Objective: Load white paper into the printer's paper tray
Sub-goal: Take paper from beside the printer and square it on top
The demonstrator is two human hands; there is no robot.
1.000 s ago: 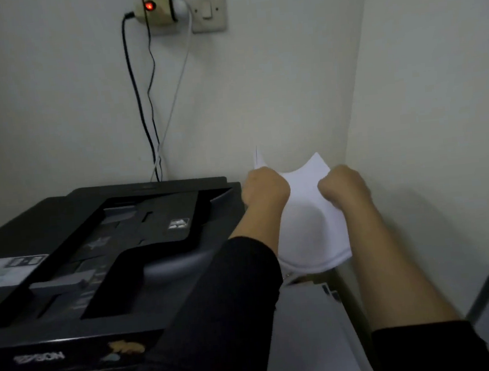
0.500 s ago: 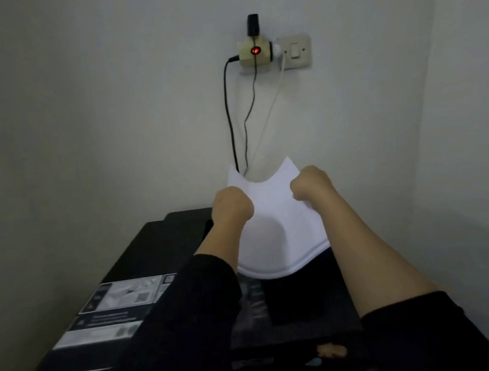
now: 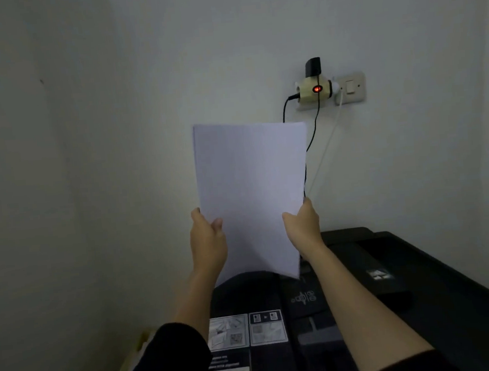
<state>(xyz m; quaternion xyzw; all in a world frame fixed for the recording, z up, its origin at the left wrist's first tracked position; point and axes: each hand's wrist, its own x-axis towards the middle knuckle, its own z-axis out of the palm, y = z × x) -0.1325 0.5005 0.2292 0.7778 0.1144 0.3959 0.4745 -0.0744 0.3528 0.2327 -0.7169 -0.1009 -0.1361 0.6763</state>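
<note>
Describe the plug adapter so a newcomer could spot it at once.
On the back wall, above the black printer, sits a white switch. Just left of it is the cream adapter; it alone shows a glowing red light and carries a black charger on top.

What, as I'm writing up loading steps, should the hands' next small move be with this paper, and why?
Probably lower the white paper bottom edge first toward the printer. The left hand and right hand grip its lower sides, holding it upright above the printer, not yet in any tray. Which slot takes it, I cannot tell.
</note>
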